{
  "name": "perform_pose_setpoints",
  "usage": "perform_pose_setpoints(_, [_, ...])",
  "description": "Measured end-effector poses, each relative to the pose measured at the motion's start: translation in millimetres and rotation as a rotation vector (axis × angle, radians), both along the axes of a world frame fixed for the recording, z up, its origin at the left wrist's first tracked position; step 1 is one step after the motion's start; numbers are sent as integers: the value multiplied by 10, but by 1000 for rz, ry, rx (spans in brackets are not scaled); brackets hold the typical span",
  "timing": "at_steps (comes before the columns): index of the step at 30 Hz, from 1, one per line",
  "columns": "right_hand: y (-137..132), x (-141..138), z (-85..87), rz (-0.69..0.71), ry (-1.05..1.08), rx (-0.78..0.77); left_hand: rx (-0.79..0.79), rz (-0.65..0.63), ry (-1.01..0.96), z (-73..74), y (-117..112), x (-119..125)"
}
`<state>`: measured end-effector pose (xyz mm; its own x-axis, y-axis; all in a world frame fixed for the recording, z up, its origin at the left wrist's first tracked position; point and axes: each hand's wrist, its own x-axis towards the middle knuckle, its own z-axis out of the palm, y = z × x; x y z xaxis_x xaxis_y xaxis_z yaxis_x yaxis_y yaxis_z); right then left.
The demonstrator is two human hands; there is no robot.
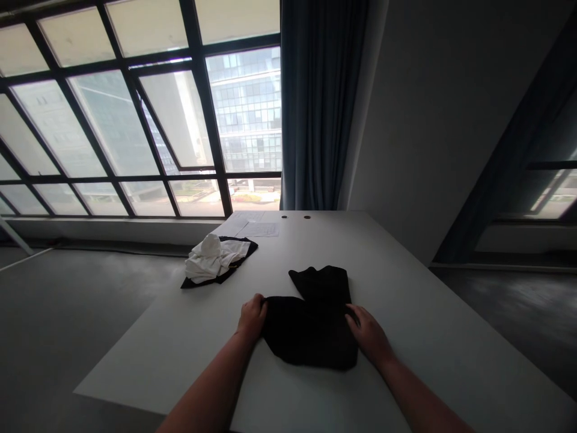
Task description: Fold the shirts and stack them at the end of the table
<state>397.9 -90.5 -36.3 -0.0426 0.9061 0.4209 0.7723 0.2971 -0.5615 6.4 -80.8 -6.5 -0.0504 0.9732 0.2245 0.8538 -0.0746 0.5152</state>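
A black cloth garment (311, 331), perhaps a pair of shorts, lies spread on the white table in front of me. A notch in its far side leaves one part pointing away from me and a wider part nearer. My left hand (252, 317) is closed on its upper left corner, fingers curled round the edge. At the right edge, my right hand (368, 332) has thumb and fingertips on the cloth, seemingly pinching it. Folds and the dark colour hide the garment's details.
On the table (189, 355), to the left, lies a crumpled white cloth (211, 258) on top of a black cloth (189, 284). Paper sheets (256, 229) lie at the far left, near two round holes in the tabletop. A blue curtain (322, 108) hangs behind.
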Motion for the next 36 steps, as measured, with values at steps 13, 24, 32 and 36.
perform_pose_setpoints(13, [-78,33,-21,66,-10,16,-42,55,18,-19,-93,-23])
perform_pose_setpoints(24, [-121,26,68,52,-2,-24,-41,19,2,-10,-98,-31])
perform_pose_setpoints(32, [-122,29,24,56,-11,6,-38,14,13,-21,-66,-36])
perform_pose_setpoints(36, [-124,35,13,43,-18,71,-38,18,16,-52,-51,-42])
